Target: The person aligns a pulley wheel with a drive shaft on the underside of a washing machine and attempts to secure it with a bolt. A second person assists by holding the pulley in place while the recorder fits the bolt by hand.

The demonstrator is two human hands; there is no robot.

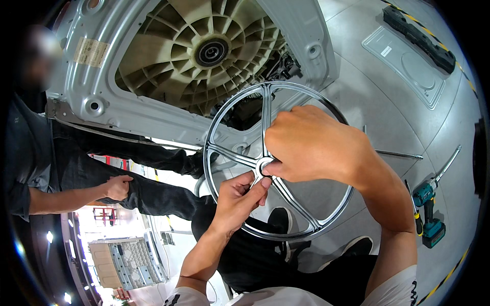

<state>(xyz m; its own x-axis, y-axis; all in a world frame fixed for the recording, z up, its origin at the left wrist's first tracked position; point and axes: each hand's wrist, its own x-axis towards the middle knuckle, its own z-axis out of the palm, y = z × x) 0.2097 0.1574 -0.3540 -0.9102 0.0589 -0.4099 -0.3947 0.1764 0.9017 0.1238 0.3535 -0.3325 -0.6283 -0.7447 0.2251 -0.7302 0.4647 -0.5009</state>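
Note:
A large silver five-spoked metal wheel (290, 203) is held over my legs. My right hand (311, 145) is closed on it from above, with curled fingers over a spoke and the thumb at the central hub (260, 164). My left hand (241, 201) pinches the lower side of the hub, its thumb near the tip of my right thumb; whether a small part is between them is hidden. Behind the wheel stands a grey metal machine panel (316, 56) with a large opening showing a ribbed cream plastic drum back (166, 38) and dark central bearing (211, 52).
At left, a co-worker in dark clothes (28, 153) sits with a hand (116, 187) on their leg. At right on the tiled floor lie a teal drill (424, 194), a screwdriver (416, 220), a metal bar (400, 154), a grey cover plate (398, 61) and a black strip (418, 38).

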